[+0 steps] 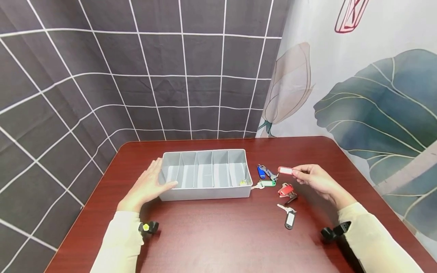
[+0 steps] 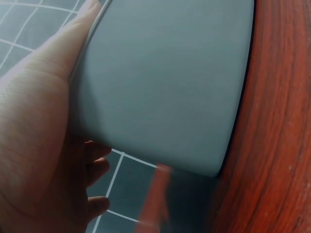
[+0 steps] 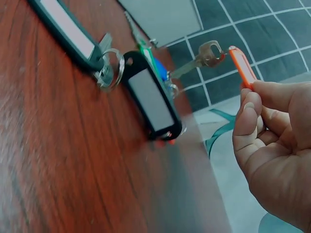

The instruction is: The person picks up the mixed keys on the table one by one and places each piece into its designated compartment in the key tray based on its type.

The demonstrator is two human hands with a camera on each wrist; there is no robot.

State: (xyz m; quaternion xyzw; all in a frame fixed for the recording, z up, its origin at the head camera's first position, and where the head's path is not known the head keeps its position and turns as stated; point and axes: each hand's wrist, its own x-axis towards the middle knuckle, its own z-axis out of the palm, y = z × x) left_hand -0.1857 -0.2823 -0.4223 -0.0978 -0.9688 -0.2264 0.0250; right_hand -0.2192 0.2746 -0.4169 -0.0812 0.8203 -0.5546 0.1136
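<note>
Tray (image 1: 205, 193) sat on table (image 1: 218, 235). Left hand (image 1: 146, 185) was at tray's left end. Small item (image 1: 243, 182) lay in the rightmost compartment, toward front right. Front tag (image 1: 268, 183) lay just right of tray, rear tag (image 1: 261, 172) behind it. Key bunch (image 1: 286, 190) lay farther right; lone tag (image 1: 290, 220) in front of that. Right hand (image 1: 315, 182) held raised tag (image 1: 285, 170) behind bunch. Curtain (image 1: 201, 76) hung behind table.

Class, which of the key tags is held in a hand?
The red tag pinched in the right hand; no hand holds any of the others.
</note>
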